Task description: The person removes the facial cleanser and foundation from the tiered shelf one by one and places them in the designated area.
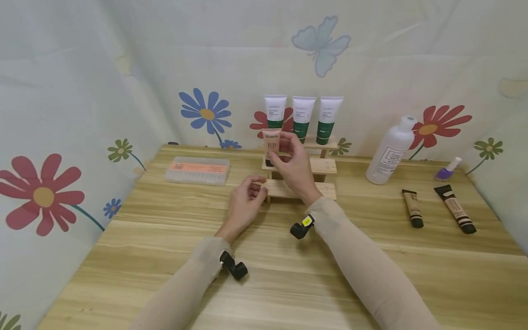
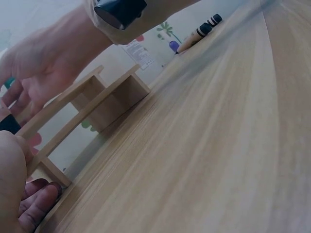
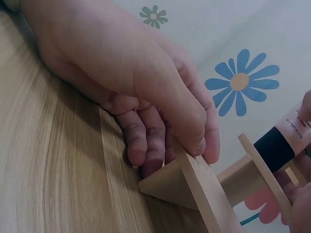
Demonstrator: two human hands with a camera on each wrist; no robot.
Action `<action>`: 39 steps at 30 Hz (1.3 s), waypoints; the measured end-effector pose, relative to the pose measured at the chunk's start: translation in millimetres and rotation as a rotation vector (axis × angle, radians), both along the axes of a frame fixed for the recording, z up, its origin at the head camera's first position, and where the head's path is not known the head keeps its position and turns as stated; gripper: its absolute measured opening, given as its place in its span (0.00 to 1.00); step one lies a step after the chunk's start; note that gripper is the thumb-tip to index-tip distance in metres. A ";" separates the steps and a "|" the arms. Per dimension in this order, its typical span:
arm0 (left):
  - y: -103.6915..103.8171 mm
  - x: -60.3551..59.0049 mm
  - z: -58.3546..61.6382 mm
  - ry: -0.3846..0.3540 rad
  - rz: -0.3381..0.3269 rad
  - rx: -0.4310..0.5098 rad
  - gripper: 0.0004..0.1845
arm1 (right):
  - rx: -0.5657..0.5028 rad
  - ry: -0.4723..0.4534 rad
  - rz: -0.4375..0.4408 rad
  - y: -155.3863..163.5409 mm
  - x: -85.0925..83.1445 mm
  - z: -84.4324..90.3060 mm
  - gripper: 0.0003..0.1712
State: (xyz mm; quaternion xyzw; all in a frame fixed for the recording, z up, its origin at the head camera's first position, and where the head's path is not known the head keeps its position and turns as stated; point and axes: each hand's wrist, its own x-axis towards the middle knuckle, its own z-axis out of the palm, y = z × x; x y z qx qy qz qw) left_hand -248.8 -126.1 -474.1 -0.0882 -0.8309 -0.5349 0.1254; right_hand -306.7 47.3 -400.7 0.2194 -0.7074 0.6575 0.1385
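A small stepped wooden rack [image 1: 278, 189] stands near the back of the table. My right hand [image 1: 298, 167] pinches a pink BB cream tube [image 1: 271, 141] upright, cap down, at the left end of the middle step. In the right wrist view the black cap [image 3: 274, 148] is right at that step's surface. My left hand [image 1: 244, 200] grips the left end of the lowest step, thumb on top and other fingers curled at its side [image 3: 165, 182]. Three white-and-green tubes [image 1: 303, 112] stand in a row on the top step, partly behind my right hand.
Left of the rack lies a flat clear case [image 1: 199, 170] with an orange label. To the right are a white bottle [image 1: 389, 153], a purple nail polish bottle [image 1: 447, 170] and two beige tubes with dark ends, a shorter one [image 1: 412, 207] and a longer one [image 1: 455, 208]. A flowered curtain [image 1: 247, 55] hangs behind.
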 end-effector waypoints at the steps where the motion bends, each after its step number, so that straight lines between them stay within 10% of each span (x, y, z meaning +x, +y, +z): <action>1: 0.4 0.1 0.2 0.001 -0.001 -0.003 0.13 | -0.003 0.000 0.005 -0.3 -0.2 0.4 0.28; 39: -1.9 -0.1 -2.3 -0.024 -0.015 0.004 0.13 | -0.125 0.093 -0.143 75.3 27.4 25.0 0.27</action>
